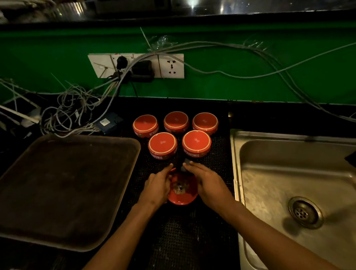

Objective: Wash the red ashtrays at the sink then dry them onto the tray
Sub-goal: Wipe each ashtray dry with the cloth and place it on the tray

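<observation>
I cup an upright, ash-soiled red ashtray (182, 190) between my left hand (157, 186) and right hand (209, 185), fingers straight, ready to carry it to the sink (279, 170).

Left hand (157, 186), right hand (210, 184) outstretched

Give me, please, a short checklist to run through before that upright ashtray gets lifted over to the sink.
1. Both hands on the ashtray: ok. The left hand and right hand flank it on the mat.
2. Firm grip: cannot tell; the fingers look fairly straight alongside it.
3. Contents: not ok. Ash or debris sits in its middle, so keep it level.
4. Sink free: ok. Basin bare, drain uncovered.
5. Tray ready: ok. Nothing lies on it.
6. Other five ashtrays out of the way: ok. They stand upside down behind the hands.
</observation>
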